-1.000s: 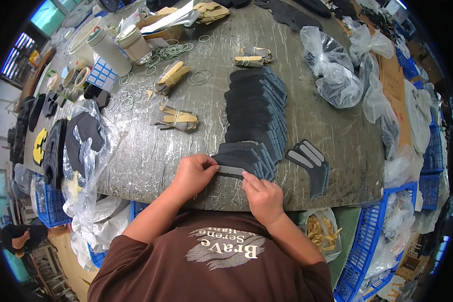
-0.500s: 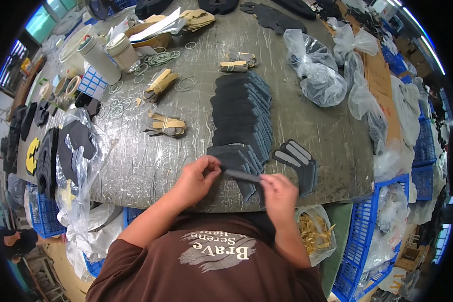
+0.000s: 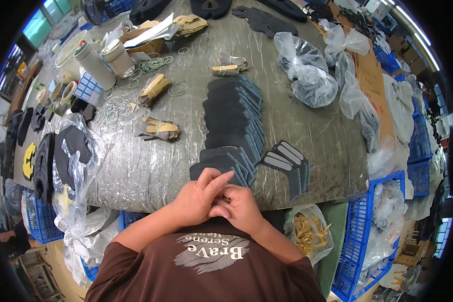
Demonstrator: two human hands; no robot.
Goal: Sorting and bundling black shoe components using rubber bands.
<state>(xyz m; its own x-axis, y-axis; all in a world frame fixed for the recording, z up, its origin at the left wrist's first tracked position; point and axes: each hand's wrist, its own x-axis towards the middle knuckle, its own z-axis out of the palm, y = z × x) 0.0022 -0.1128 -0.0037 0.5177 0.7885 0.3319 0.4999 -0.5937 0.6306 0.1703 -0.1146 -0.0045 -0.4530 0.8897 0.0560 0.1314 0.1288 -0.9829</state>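
Note:
My left hand [image 3: 199, 197] and my right hand [image 3: 238, 204] meet at the table's front edge, fingers bent and pressed together. Something small may be between the fingertips, too hidden to name. Just beyond them, a dark flat cut piece [image 3: 202, 169] lies at the near end of a long overlapping row of black pieces [image 3: 226, 113] with blue-grey edges. To the right of that row lies a small fanned group of dark pieces [image 3: 296, 176], topped by light grey strips [image 3: 278, 161].
Rubber-banded bundles [image 3: 161, 130] and loose rubber bands [image 3: 156, 64] lie left of the row. A white tumbler [image 3: 94, 65] and jar [image 3: 117, 58] stand back left. Clear plastic bags [image 3: 312, 80] line the right. A bag of yellowish scraps [image 3: 311, 231] and blue crate [image 3: 355, 246] stand below.
The dark strip stretched between my hands no longer shows there. My right hand has moved left to meet my left hand. A dark piece now lies at the row's near end.

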